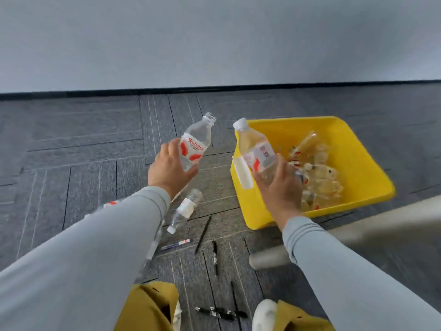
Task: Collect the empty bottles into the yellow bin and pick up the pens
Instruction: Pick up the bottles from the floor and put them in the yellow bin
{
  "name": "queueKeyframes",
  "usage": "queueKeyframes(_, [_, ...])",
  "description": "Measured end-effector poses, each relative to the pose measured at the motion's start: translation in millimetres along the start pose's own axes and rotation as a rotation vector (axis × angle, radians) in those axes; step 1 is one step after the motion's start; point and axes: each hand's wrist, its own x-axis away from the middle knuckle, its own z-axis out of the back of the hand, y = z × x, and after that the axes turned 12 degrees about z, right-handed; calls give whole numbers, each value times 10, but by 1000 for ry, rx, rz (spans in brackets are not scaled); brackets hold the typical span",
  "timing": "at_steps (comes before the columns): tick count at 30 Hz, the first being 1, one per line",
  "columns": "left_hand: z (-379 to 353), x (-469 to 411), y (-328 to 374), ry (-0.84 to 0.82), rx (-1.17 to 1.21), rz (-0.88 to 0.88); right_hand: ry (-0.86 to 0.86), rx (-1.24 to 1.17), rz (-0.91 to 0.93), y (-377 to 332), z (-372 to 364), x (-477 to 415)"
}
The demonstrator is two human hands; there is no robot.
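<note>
- left hand (171, 169): fingers curled round the lower body of an uncapped bottle (196, 142), neck pointing up and away. It is held in the air over the carpet (71, 139), left of the bin.
- right hand (282, 189): grips a capped bottle (256, 149) near its base, cap tilted up-left, at the near-left corner of the yellow bin (353, 139).
- The bin holds a pile of clear bottles (317, 173), so much of the collecting looks done.
- Bottles left on the floor: a small bottle (185, 209) lying just below the left wrist, and a half-hidden bottle (108, 204) behind the left sleeve (95, 247). Cannot tell if more lie under the arm.
- Pens all on the carpet, none in hand: blue pen (176, 245), thin black pen (202, 235), black click pen (215, 258), and more black pens (219, 312) between the shoes (265, 314).
- Judgement: the bottle part is past halfway. The two held bottles need dropping in and at least two more need fetching. The pen part is not yet begun.
</note>
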Motion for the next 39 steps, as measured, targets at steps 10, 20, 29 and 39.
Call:
queueKeyframes(10, [-167, 123, 948, -190, -89, -256, -205, 160, -218, 595, 676, 46])
queueKeyframes(20, [-558, 127, 2263, -224, -179, -426, -159, 148, -157, 837, 994, 256])
queueKeyframes(29, [-119, 454, 1221, -144, -345, -336, -282, 108, -47, 507, 899, 446])
queueKeyframes(39, [908, 893, 111, -75, -396, -221, -295, 91, 200, -540, 953, 689])
